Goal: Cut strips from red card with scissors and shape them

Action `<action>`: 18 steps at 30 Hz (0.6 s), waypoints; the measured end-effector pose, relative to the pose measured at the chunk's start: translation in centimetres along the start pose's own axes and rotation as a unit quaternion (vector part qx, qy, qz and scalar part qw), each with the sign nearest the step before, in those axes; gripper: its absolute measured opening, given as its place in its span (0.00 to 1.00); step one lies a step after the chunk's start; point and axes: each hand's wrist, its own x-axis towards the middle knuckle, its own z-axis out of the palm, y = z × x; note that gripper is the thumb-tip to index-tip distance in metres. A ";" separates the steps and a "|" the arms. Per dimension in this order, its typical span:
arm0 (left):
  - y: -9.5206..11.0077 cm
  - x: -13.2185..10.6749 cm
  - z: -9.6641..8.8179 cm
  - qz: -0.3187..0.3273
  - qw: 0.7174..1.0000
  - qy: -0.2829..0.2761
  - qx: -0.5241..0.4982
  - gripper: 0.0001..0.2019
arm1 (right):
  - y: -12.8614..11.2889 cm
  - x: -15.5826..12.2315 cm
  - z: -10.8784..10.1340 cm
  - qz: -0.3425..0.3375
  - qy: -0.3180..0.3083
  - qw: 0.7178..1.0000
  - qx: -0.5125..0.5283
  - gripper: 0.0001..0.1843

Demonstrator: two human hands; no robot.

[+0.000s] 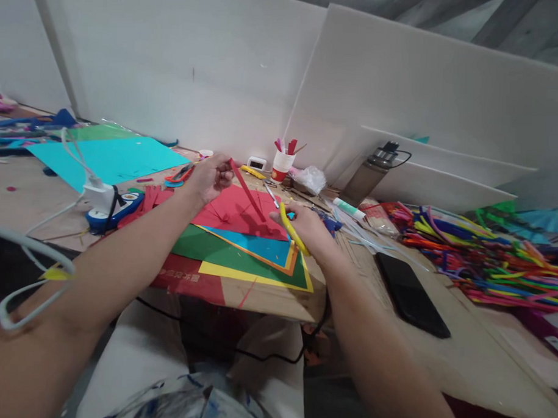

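Note:
My left hand (pixel 215 177) pinches the upper end of a narrow red paper strip (pixel 247 189), which slants down to the right above the paper stack. In my right hand (pixel 301 225) is a pair of scissors (pixel 290 229) with yellow handles, its metal blades pointing up and away; whether they touch the strip I cannot tell. Beneath both hands lies a red sheet (pixel 219 214) with small red scraps on it. Blue (pixel 272 250), orange, green (pixel 195 246) and yellow sheets stick out from under it, resting on a cardboard box near the table edge.
A black phone (pixel 411 293) lies to the right, near a heap of coloured pipe cleaners (pixel 492 253). Behind stand a paper cup (pixel 281 166) with pens, a small digital clock (pixel 257 164) and a bottle (pixel 367 175). Cyan sheets (pixel 111 157) and a blue power strip (pixel 105 215) are on the left.

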 end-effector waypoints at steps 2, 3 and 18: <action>0.2 0.3 -0.2 -0.003 0.999 0.023 -0.023 0.10 | -0.4 -0.4 0.4 -0.016 -0.027 0.998 -0.056 0.23; 0.3 0.4 -0.4 -0.006 0.999 0.029 -0.033 0.10 | -0.7 -0.6 0.6 -0.014 -0.042 0.996 -0.074 0.23; -1.3 0.2 -0.5 0.017 0.998 0.027 0.051 0.10 | -2.5 -0.1 0.5 -0.057 -0.057 0.987 -0.139 0.17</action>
